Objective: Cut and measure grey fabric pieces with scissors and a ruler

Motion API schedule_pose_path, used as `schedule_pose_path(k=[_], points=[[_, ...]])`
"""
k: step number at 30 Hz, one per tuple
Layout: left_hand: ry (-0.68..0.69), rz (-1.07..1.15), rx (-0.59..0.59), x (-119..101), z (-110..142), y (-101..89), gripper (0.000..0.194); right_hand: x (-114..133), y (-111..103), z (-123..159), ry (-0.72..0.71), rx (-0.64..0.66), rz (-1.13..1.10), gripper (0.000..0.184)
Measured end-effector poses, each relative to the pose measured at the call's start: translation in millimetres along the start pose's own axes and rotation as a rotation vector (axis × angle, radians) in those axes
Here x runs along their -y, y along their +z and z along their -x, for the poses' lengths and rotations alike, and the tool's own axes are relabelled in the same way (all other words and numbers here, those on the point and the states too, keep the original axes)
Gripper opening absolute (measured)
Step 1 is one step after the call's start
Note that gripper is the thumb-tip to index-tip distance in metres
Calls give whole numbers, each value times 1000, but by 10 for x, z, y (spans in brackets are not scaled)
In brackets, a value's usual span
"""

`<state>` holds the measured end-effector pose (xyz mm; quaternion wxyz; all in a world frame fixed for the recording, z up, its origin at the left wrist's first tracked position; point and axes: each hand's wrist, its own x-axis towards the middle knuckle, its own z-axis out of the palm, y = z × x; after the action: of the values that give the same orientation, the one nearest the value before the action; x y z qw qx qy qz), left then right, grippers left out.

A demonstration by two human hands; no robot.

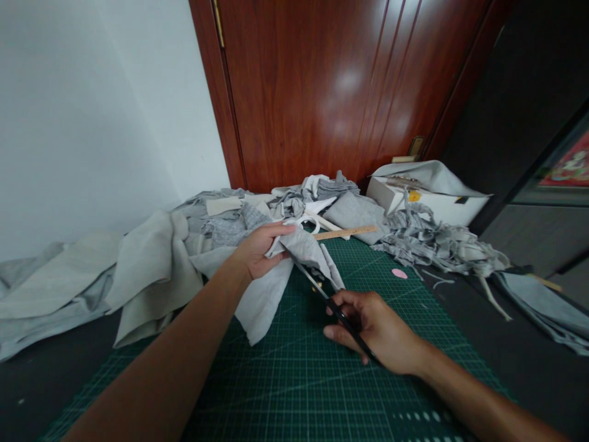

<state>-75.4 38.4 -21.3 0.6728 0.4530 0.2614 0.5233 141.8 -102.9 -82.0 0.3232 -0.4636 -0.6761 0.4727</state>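
Note:
Above a green cutting mat [285, 399], my left hand [261, 248] pinches a piece of light grey fabric [264, 301] that hangs down from the fingers. My right hand [368, 328] is closed round the black handles of a pair of scissors [343, 318]. Their blades point up and left, and they are at the fabric just right of my left hand. Part of the blades is hidden by the cloth, so whether it is being cut there cannot be told. A wooden ruler [345, 233] lies just beyond the hands.
Heaped grey fabric [147, 264] lines the left and back. White-handled scissors [310, 222] lie before the heap. At right are a white box [442, 205], a tangle of fabric strips [442, 239] and a pink disc [399, 273]. A brown door [313, 92] stands behind.

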Motion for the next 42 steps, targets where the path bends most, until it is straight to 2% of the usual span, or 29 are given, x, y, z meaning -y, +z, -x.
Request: schedule_pose_path(k=[3, 6, 13, 17, 23, 36, 42], points=[[-53, 12, 5, -29, 10, 80, 3, -12, -12, -13, 25, -31, -33, 33], [-50, 38, 5, -45, 42, 190, 15, -19, -16, -30, 34, -68, -69, 37], [116, 139, -3, 19, 108, 373, 12, -57, -4, -67, 45, -140, -171, 44], [153, 140, 15, 66, 115, 383, 14, -54, -10, -77, 36, -152, -220, 47], [200, 93, 81, 124, 117, 373, 36, -37, 1, -72, 16, -157, -278, 47], [179, 49, 144, 219, 122, 374, 59, -29, 8, -78, -11, -154, -304, 48], [177, 22, 167, 215, 143, 391, 58, -30, 3, -74, -11, -151, -302, 49]])
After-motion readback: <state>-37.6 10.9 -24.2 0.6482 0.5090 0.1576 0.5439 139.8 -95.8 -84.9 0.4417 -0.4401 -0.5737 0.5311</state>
